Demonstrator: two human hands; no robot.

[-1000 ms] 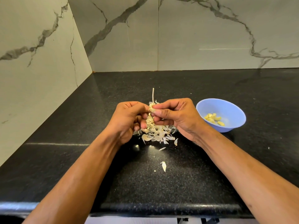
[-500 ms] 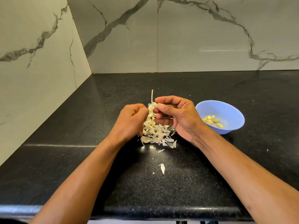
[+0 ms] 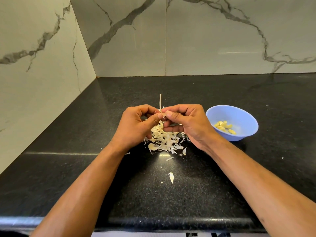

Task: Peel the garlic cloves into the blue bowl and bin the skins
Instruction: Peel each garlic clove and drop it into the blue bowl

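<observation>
— Head view first: what are the hands doing?

— Both are raised over the black counter (image 3: 222, 168), fingers curled, meeting at their tips. The left hand (image 3: 135, 127) and the right hand (image 3: 189, 124) each pinch the same small pale garlic clove (image 3: 162, 114) between thumb and forefinger.

— Which way does the clove lie?

— Hard to say; only a sliver shows between the fingertips, so its long axis cannot be made out. A thin pale stalk (image 3: 160, 101) stands upright just behind the fingers, pointing to the far wall. Whether it joins the clove I cannot tell.

— And below the hands?

— A heap of skins (image 3: 164, 139) lies on the counter, partly hidden by both hands. A few loose scraps lie nearer, one stray skin (image 3: 171, 177) well apart from the heap.

— The bowl?

— The blue bowl (image 3: 239, 113) sits to the right, near the right wrist, with several peeled cloves (image 3: 224, 127) inside. No bin is seen. Both forearms run off the near edge.
</observation>
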